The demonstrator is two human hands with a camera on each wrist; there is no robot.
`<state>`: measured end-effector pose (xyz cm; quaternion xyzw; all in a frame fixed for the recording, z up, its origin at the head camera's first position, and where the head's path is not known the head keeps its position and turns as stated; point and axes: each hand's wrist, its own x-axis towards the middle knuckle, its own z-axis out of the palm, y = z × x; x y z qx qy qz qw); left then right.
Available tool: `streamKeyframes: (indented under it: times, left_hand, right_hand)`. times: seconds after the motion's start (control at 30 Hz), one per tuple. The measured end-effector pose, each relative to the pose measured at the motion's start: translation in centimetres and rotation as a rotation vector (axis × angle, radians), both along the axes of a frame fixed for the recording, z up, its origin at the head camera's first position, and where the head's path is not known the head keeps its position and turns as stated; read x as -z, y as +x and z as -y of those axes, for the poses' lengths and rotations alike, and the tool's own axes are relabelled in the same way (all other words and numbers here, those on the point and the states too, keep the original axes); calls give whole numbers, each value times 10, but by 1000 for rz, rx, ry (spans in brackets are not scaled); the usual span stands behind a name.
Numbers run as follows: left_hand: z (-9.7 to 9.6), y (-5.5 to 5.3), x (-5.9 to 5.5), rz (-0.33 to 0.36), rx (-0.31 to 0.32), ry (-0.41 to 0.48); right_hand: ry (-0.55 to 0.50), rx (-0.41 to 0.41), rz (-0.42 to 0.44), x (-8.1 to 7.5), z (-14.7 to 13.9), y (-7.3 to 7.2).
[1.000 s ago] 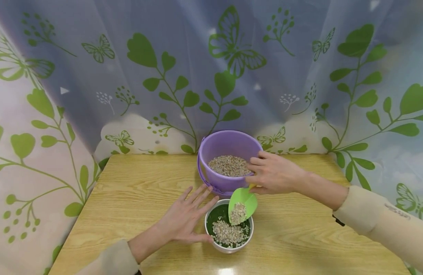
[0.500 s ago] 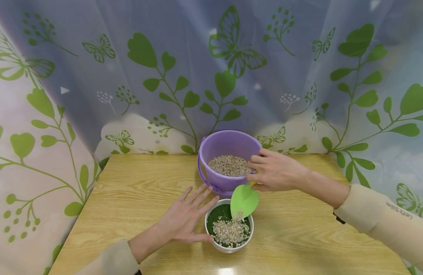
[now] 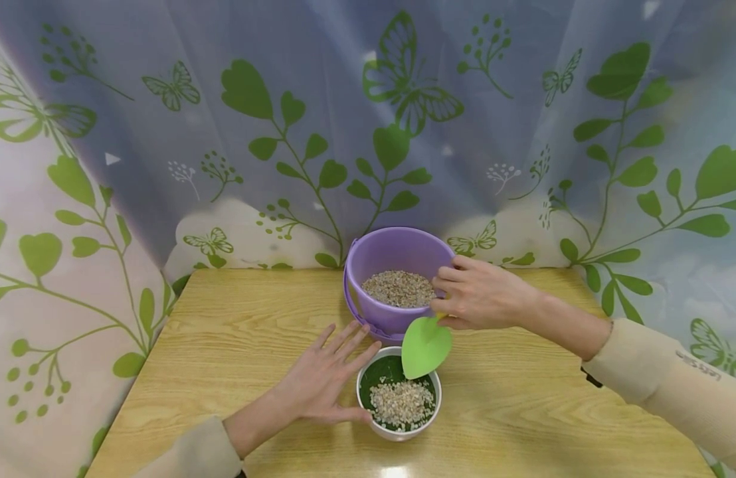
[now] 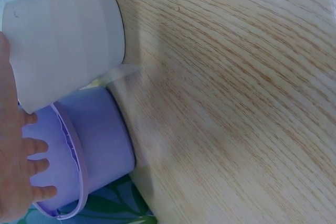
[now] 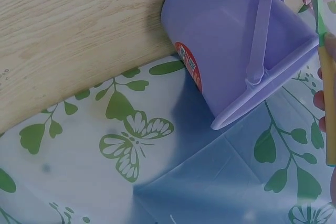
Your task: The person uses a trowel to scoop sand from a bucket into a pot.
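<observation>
My right hand (image 3: 478, 292) grips the yellow handle (image 5: 328, 103) of a small trowel. The trowel's green heart-shaped blade (image 3: 426, 346) tilts down over the back rim of a white pot (image 3: 398, 435), with no grains showing on it. Pale gravel (image 3: 401, 403) lies heaped on the dark green inside of that pot. Spread and straight, the fingers of my left hand (image 3: 323, 378) lie along the pot's left side, the thumb right at the rim. Behind the pot stands a purple bucket (image 3: 387, 317), part-filled with similar gravel (image 3: 399, 288).
The bucket's purple handle (image 5: 258, 40) hangs down its side. All stands on a wood-grain table (image 3: 236, 312). A blue and white curtain (image 3: 320, 133) with green leaves and butterflies hangs right behind the table's back edge.
The gravel on the trowel has slid off into the white pot, and its heap has grown. My right hand has tipped and lifted the blade slightly. My left hand has stayed put.
</observation>
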<state>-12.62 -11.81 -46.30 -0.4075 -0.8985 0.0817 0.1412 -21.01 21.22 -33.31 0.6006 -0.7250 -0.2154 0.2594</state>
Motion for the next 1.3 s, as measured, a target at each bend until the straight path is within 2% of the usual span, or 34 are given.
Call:
streamKeyframes:
  times: [0.43,0.6,0.8,0.97,1.3]
  left_hand:
    - [2,-1,3,-13,9,-4]
    - [4,-2,0,-9,15,-10]
    - [6,-6,-12,0,5,-9]
    - [9,-10,-25,17,29,23]
    - [11,-17,-48,-14,30,16]
  right_hand:
    - [-15,21,22,-3,0,1]
    - [-36,16,22,-5,-2,-1]
    - [-99,4,39,-12,-5,-2]
    - [-129,6,51,-18,-6,-5]
    - [-194,24,38,-35,-13,-17]
